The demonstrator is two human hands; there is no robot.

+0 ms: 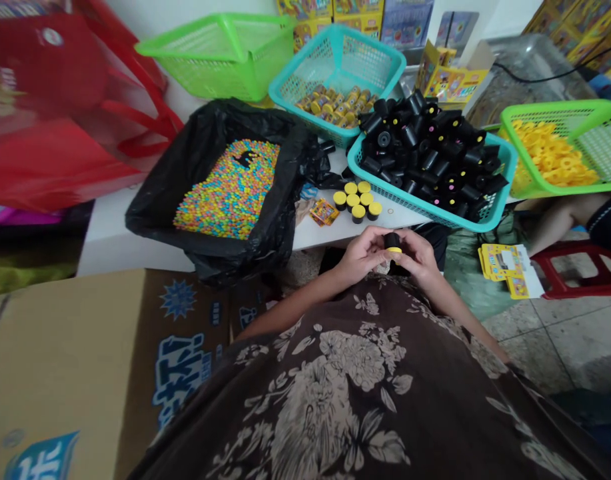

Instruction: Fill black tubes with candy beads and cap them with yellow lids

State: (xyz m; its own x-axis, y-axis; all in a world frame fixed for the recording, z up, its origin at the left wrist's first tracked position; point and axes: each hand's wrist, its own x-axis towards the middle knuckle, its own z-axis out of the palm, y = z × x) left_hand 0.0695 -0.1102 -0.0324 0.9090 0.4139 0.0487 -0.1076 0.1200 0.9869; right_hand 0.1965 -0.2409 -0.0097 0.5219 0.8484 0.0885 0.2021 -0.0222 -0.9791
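Observation:
Both hands meet just below the table's front edge, closed round one small black tube with a yellow cap (392, 243). My left hand (361, 257) grips its left side and my right hand (419, 257) its right side, with the yellow cap facing me. Just beyond, on the white table (335, 230), stand several capped black tubes (358, 200) in a small cluster. Behind them a teal basket (490, 217) is heaped with uncapped black tubes (428, 150). To the left a black bag (210, 233) lies open, full of small many-coloured candies (230, 190).
A second teal basket (385, 60) of labelled tubes and an empty green basket (185, 50) stand at the back. At the right, a green basket (605, 110) holds yellow caps (550, 157). A cardboard box (85, 373) fills the near left. Another person's arm (560, 217) and a red stool (585, 270) are at right.

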